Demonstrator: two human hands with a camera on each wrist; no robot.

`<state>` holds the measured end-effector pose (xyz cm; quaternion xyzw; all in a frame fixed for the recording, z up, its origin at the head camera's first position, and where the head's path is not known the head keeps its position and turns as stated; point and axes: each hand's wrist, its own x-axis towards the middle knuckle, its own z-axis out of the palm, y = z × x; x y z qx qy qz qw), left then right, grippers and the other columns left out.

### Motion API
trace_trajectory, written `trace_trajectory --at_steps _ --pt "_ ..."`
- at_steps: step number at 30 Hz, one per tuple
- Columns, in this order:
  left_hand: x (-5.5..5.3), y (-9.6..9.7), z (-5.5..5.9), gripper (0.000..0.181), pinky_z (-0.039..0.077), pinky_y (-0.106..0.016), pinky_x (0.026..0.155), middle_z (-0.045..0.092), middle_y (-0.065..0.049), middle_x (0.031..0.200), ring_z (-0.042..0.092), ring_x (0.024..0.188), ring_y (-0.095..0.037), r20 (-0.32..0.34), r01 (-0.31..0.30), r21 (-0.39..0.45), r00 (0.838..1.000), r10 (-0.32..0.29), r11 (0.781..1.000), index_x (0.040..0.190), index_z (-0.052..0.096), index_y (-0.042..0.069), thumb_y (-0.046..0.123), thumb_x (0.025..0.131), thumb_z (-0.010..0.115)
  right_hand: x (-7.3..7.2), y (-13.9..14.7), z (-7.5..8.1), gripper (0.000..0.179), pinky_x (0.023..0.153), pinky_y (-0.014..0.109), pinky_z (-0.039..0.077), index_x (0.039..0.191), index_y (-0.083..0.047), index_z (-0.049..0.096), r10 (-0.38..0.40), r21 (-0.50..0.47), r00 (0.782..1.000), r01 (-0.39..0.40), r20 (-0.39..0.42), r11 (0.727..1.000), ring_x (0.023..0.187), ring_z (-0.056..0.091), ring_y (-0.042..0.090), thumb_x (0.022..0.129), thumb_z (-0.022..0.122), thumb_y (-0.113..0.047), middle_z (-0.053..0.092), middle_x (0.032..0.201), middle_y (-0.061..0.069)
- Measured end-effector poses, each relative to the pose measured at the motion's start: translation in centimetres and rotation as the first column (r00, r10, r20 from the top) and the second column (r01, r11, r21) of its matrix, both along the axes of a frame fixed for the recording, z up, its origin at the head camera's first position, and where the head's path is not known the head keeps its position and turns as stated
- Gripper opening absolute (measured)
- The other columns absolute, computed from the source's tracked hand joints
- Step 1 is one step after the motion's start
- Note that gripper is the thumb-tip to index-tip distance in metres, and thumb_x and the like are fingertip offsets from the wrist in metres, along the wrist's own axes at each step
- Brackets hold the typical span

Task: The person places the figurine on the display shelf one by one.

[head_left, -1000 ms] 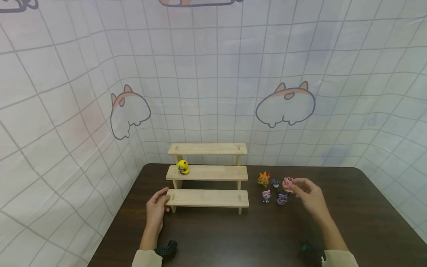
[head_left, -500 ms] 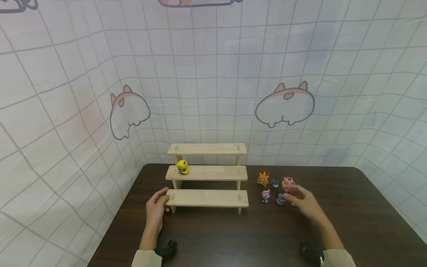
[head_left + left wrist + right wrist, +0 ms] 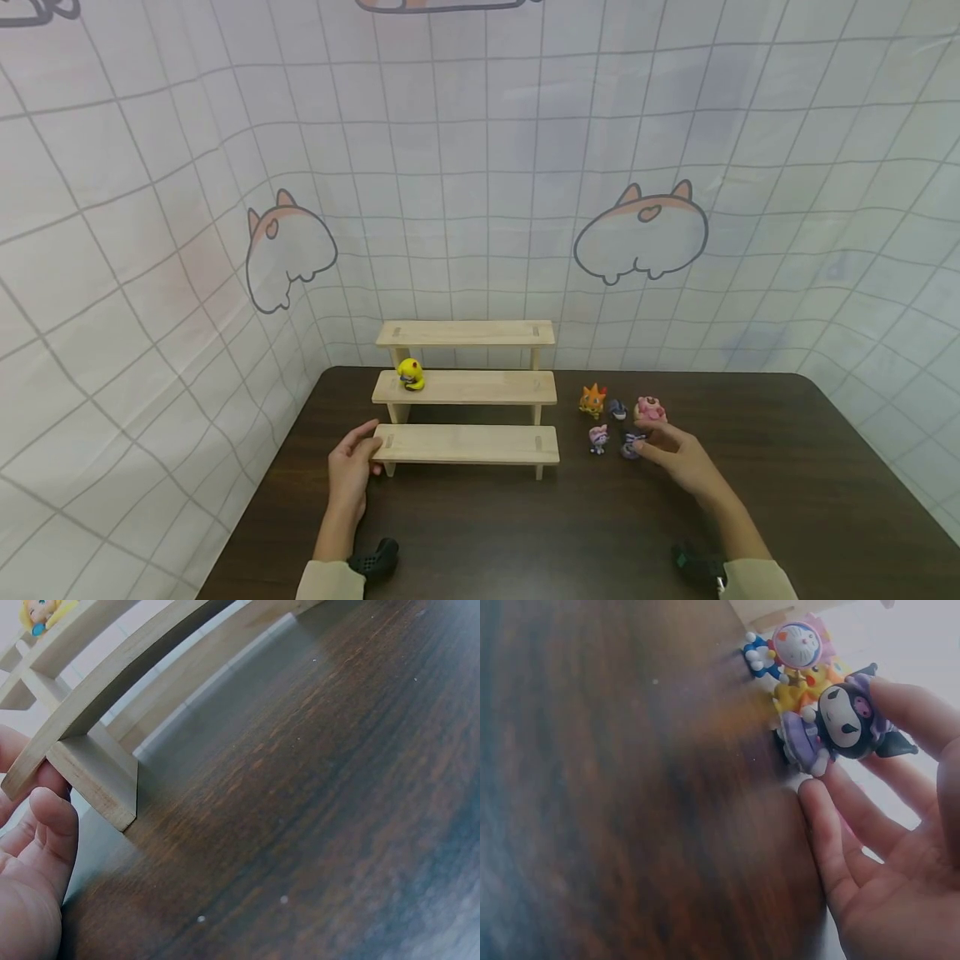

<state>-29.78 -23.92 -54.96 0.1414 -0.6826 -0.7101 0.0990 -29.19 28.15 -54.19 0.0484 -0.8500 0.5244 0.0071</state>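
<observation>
A black-and-purple figurine [image 3: 840, 720] with a white face stands on the table; my right hand [image 3: 688, 465] pinches it, the thumb on its head and fingers behind. Just beyond this hand sits a pink figurine [image 3: 650, 408]. To the left are a pink-hooded, white-faced figurine [image 3: 597, 438], a small dark figurine [image 3: 617, 409] and an orange spiky one [image 3: 592, 401]. My left hand [image 3: 350, 473] grips the left end of the lowest board of a three-tier wooden stand [image 3: 465, 444]. On the stand's middle tier, at the left, rests a yellow figurine [image 3: 411, 375].
Dark wooden table [image 3: 480, 533] under everything, with a white gridded cloth [image 3: 487, 208] hanging behind and at both sides. A dark device [image 3: 375, 560] is on my left wrist, another [image 3: 697, 565] on the right.
My right hand has let go of the pink figurine, leaving it on the table, and moved slightly left and nearer to take hold of the black-and-purple figurine. The left hand stays on the stand.
</observation>
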Motion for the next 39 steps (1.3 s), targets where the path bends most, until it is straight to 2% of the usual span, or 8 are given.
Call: trace_trajectory --at_steps 10,17,26,31,39 --pt "-0.1 -0.05 -0.07 0.041 0.048 -0.022 0.054 0.062 -0.011 0.132 0.055 0.064 -0.007 0.01 -0.007 0.002 1.0 0.007 1.0 0.14 0.061 0.007 0.012 0.099 0.062 -0.02 0.02 0.14 0.051 0.08 0.03 0.055 0.14 -0.004 0.06 0.022 0.026 0.999 -0.023 0.031 0.999 0.107 0.061 0.02 0.097 0.07 -0.03 0.062 0.128 0.024" --pt "-0.06 -0.04 -0.09 0.041 0.049 -0.022 0.055 0.059 -0.014 0.138 0.056 0.069 -0.008 0.004 0.005 0.0 1.0 -0.005 1.0 0.141 0.06 0.007 0.011 0.1 0.061 0.13 0.02 0.17 0.051 0.084 0.029 0.053 0.141 -0.007 0.06 0.029 0.055 0.999 -0.03 0.017 0.998 0.122 0.057 0.032 0.098 0.069 -0.032 0.056 0.142 0.025" --pt "-0.22 -0.12 -0.25 0.041 0.049 -0.021 0.055 0.057 -0.013 0.141 0.056 0.076 -0.008 0.002 0.012 0.009 1.0 -0.012 1.0 0.142 0.06 0.006 0.011 0.101 0.06 0.12 -0.01 0.09 0.05 0.086 0.031 0.052 0.141 -0.008 0.061 0.025 0.066 1.0 -0.025 -0.001 0.998 0.126 0.056 0.035 0.098 0.069 -0.031 0.055 0.145 0.024" --pt "0.12 -0.03 0.0 0.041 0.049 -0.021 0.055 0.059 -0.013 0.139 0.057 0.08 -0.009 -0.003 0.006 -0.008 1.0 -0.006 1.0 0.141 0.061 0.006 0.012 0.1 0.061 0.01 -0.02 0.14 0.05 0.086 0.031 0.051 0.141 -0.009 0.062 0.012 0.073 1.0 -0.013 0.007 0.997 0.122 0.056 0.031 0.098 0.07 -0.032 0.057 0.142 0.023" --pt "0.17 0.02 0.06 0.039 0.049 -0.021 0.055 0.062 -0.011 0.131 0.056 0.071 -0.009 -0.005 -0.002 -0.008 1.0 0.002 1.0 0.139 0.063 0.008 0.012 0.099 0.062 0.01 0.05 0.31 0.05 0.081 0.028 0.053 0.141 -0.008 0.062 0.011 0.041 1.0 -0.012 0.016 0.999 0.107 0.058 0.017 0.098 0.07 -0.031 0.06 0.133 0.021"
